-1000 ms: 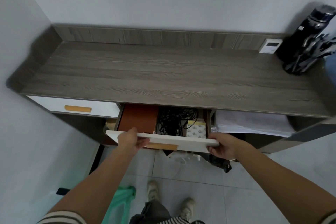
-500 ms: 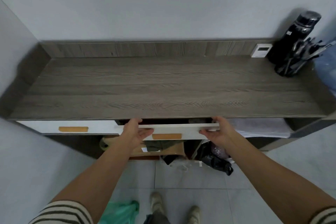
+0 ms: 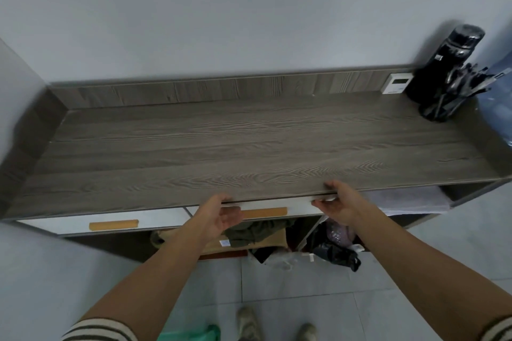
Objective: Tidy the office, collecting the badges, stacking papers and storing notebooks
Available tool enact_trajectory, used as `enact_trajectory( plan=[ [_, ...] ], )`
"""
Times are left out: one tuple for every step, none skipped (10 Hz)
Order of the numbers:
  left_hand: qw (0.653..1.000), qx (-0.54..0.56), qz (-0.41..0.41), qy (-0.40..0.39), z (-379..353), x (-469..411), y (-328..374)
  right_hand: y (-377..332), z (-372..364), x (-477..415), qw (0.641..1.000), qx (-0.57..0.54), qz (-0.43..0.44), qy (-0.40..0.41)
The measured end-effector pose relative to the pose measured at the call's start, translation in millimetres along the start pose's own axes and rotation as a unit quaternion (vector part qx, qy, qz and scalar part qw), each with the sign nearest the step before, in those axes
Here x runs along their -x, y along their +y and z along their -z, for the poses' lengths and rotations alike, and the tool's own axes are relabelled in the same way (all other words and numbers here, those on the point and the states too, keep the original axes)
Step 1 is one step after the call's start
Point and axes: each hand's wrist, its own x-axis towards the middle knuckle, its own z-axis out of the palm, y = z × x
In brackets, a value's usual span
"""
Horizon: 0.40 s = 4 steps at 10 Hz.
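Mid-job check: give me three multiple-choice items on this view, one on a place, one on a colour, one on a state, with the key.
1. Where does the black bottle stand?
A. back right of the desktop
B. front left of the desktop
C. on the floor

2. What colour are the drawer handles?
A. black
B. orange-tan
C. green

3. How is the drawer between the left hand and right hand?
A. pulled wide out
B. lying on the floor
C. in under the desktop, contents hidden

Key: 1 A, it stands by the wall at the right end. 2 B, both bars are orange-tan. 3 C, only its white front shows.
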Motion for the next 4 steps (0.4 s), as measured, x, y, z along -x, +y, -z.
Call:
enact_trajectory(
  plan=[
    [0.986, -0.16, 0.044, -0.018, 10, 7, 9, 5, 0, 1, 0.999, 0.028, 0.026, 0.005],
    [0.938, -0.345, -0.025, -0.018, 16, 11, 21, 11, -2, 8, 0.992, 0.104, 0.061, 0.025],
    [0.854, -0.467, -0.221, 0.057, 13, 2, 40, 17, 4, 13, 0.952, 0.279, 0.102, 0.08],
    [0.734, -0.554, -0.362, 0.152, 13, -5, 57, 12, -11, 32, 0.901, 0.412, 0.123, 0.056]
  ],
)
